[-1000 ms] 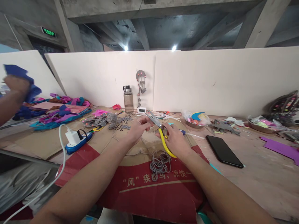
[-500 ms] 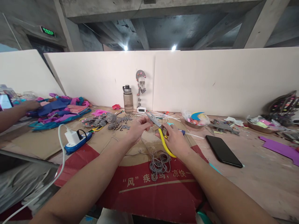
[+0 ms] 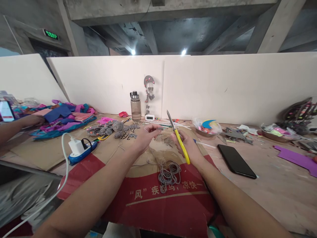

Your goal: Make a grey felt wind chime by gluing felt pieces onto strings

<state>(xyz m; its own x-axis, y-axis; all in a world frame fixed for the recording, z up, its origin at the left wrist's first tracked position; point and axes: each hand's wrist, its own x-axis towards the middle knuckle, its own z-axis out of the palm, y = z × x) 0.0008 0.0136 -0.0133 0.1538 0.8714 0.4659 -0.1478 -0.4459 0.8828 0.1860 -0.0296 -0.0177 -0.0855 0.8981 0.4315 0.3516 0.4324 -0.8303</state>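
Note:
My right hand [image 3: 186, 142] is closed on yellow-handled scissors [image 3: 178, 137], whose blades are together and point up and away from me. To their left, my left hand [image 3: 146, 136] pinches thumb and fingertips together on a thin grey cord, only a little of which shows. From below that hand, a strand runs down to a loose heap of grey cord [image 3: 169, 177] on the red and brown cardboard [image 3: 163, 205]. Several short cord pieces [image 3: 164, 139] lie on the cardboard between and beyond my hands.
A bottle [image 3: 135, 107], a small white clock [image 3: 150, 117] and a hanging grey moon ornament [image 3: 149, 81] are by the white partition. A phone [image 3: 236, 161] lies right; a blue power strip [image 3: 83, 152] with a white cable is left. Another person's hand [image 3: 36, 120] touches coloured fabric pieces [image 3: 61, 115].
The scissors have swung away from my left fingertips to the right, and their blades now point more upright. My left hand stays nearly in place.

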